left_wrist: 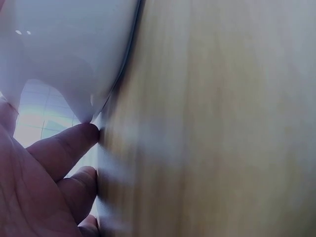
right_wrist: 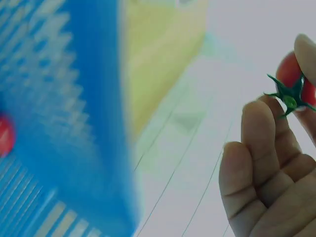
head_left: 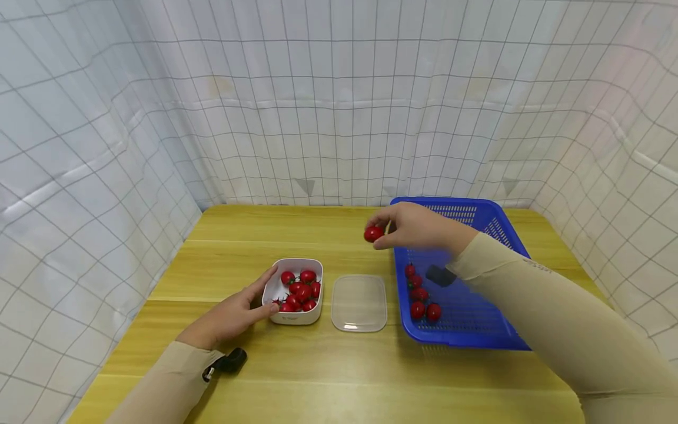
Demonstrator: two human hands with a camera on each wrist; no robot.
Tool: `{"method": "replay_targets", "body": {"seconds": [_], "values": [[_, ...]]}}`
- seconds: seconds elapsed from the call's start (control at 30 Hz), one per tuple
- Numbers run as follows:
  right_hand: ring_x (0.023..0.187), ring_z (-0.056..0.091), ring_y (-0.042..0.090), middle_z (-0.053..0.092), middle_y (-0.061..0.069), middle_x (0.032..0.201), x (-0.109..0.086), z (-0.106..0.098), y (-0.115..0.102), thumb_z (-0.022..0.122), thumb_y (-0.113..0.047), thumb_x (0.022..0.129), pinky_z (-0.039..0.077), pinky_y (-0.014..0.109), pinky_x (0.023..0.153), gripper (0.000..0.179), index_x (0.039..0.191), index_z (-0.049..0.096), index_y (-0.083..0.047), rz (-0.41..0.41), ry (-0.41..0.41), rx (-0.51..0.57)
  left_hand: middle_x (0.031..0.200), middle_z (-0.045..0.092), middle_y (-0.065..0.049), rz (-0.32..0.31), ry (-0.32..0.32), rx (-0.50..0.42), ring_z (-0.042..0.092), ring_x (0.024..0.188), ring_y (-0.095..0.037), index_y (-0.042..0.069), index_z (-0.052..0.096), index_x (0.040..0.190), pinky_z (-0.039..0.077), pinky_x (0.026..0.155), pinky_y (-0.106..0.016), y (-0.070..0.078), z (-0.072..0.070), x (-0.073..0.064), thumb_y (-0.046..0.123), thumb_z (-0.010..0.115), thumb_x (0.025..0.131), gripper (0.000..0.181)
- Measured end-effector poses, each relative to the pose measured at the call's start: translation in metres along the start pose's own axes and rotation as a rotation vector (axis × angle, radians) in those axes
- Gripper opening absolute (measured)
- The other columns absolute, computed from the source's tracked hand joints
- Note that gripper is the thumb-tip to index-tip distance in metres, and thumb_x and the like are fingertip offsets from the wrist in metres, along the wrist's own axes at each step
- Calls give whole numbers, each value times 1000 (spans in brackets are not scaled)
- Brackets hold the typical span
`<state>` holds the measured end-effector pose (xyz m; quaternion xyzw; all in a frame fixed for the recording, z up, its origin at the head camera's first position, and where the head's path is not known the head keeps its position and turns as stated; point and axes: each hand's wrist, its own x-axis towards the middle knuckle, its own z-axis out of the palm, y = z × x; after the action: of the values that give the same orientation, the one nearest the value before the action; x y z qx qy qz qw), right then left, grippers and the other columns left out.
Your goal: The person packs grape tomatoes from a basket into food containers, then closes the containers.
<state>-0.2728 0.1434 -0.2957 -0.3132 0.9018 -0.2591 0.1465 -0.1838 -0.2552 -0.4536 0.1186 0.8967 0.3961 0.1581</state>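
1. Beige sleeves [head_left: 556, 318] were worn on both arms, nearest the camera, with a small dark device [head_left: 231, 361] fastened at the left wrist.
2. One red tomato [head_left: 374, 234] was pinched by the right hand [head_left: 415, 227], between thumb and fingertips. It was held in the air, just beyond the basket's left rim, and its green leafy cap [right_wrist: 290, 101] was shown by the right wrist view.
3. White box [head_left: 294, 318] was touched at its left side by the left hand [head_left: 233, 318]. The thumb was laid at the near rim and the forefinger was stretched toward the far corner, the fingers being spread rather than curled. How firmly the box was pressed could not be told.
4. Several red tomatoes [head_left: 303, 292] were gathered inside the box, some with green stems.
5. Clear lid [head_left: 359, 303] was laid flat between the box and the basket.
6. Blue basket [head_left: 466, 321] was set at the right, partly hidden by the right arm. Five tomatoes [head_left: 419, 294] were seen along its left side.
7. Everything was supported by a yellowish wooden table [head_left: 296, 383], enclosed by white checked curtains [head_left: 344, 118].
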Motion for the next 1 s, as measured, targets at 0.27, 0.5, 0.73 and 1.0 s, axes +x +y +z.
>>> {"method": "replay_targets", "body": {"seconds": [0.27, 0.5, 0.73, 1.0], "values": [[94, 68, 13, 73, -6, 110, 38, 41, -58, 75, -29, 100, 56, 29, 83, 31, 130, 72, -22, -116, -107, -105, 176, 17, -17, 12, 1, 4, 21, 159, -50, 50, 7, 167, 24, 124, -71, 0, 1, 2, 58, 61, 102, 85], [95, 68, 11, 73, -6, 111, 56, 62, -78, 74, -28, 100, 57, 27, 85, 36, 134, 71, -20, -169, -132, -112, 176, 18, -17, 0, -4, 24, 23, 158, -52, 54, 6, 166, 26, 121, -75, 0, 0, 2, 60, 60, 102, 84], [95, 67, 12, 73, -5, 112, 62, 68, -85, 74, -24, 100, 57, 25, 84, 36, 135, 71, -17, -181, -141, -88, 175, 20, -17, -4, 3, 49, 25, 157, -53, 53, 5, 166, 28, 119, -75, 0, 0, 1, 61, 59, 102, 84], [104, 71, 13, 70, 3, 134, 63, 69, -87, 72, -32, 102, 58, 28, 86, 48, 148, 62, -22, -168, -153, -77, 176, 17, -18, 0, -11, 23, 24, 157, -52, 48, 5, 168, 28, 120, -75, 1, -1, -1, 58, 59, 103, 85]]}}
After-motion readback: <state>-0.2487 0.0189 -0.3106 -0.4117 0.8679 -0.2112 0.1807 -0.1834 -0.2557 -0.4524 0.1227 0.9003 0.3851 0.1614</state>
